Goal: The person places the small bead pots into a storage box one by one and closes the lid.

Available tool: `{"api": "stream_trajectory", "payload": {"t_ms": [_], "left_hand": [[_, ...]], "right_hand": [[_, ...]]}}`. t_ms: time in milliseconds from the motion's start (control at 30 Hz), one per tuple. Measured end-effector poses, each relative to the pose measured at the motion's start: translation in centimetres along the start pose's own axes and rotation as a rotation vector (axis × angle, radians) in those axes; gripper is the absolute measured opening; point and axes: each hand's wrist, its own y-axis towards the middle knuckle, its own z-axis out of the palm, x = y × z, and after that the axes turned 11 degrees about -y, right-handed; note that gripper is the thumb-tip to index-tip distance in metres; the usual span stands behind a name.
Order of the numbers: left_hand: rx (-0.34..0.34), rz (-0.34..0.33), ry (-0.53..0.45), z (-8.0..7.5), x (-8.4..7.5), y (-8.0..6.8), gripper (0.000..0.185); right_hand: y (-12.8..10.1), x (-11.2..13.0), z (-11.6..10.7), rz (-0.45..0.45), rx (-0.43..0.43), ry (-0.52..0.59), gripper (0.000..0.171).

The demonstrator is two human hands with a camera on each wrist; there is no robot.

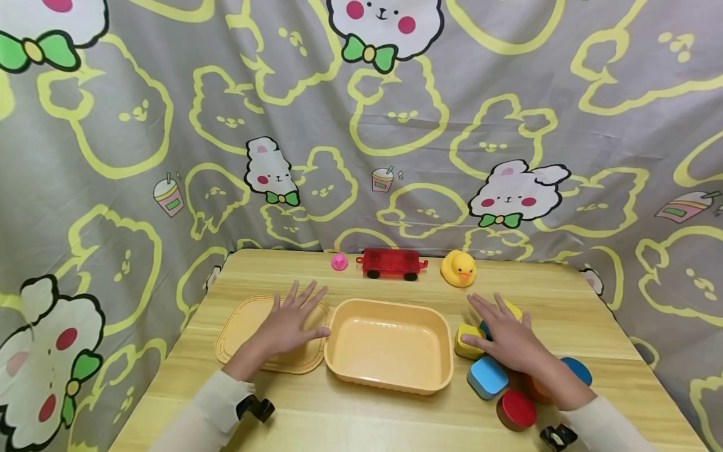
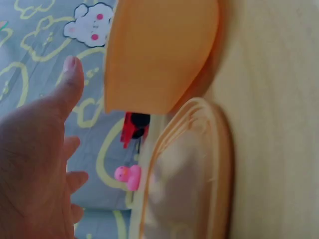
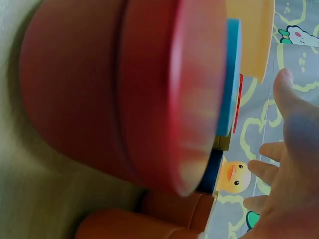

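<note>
Both grips are released: left hand (image 1: 290,323) lies flat on the lid (image 1: 240,326), right hand (image 1: 508,339) apparently rests on blocks (image 1: 488,376); tub (image 1: 390,345) holds nothing yet.

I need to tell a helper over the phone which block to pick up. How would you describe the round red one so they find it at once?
Start at the wooden table and find the orange tray in its middle. Right of the tray lies a cluster of blocks under the right hand. The round red block sits at the cluster's near edge, closest to the person; it is the only red-topped one, beside a square blue-topped block.
</note>
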Motion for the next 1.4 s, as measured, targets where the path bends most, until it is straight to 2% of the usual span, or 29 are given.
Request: {"api": "stream_trajectory", "payload": {"t_ms": [233,600,967,1400], "left_hand": [[0.093,0.039,-0.104,1.2,-0.1,-0.3,0.097],[0.163,0.121,-0.243,1.9,-0.5,-0.9,0.105],[0.178,0.11,-0.246,2.0,-0.9,-1.0,0.107],[0.185,0.107,-0.239,2.0,-0.7,-0.9,0.107]], "right_hand": [[-0.1,0.1,0.3,-0.012,0.029,0.06,0.093],[-0.2,0.1,0.9,-0.018,0.056,0.111,0.087],[-0.1,0.3,1.0,-0.032,0.068,0.109,0.082],[0.2,0.2,1.1,-0.064,0.027,0.126,0.072]]}}
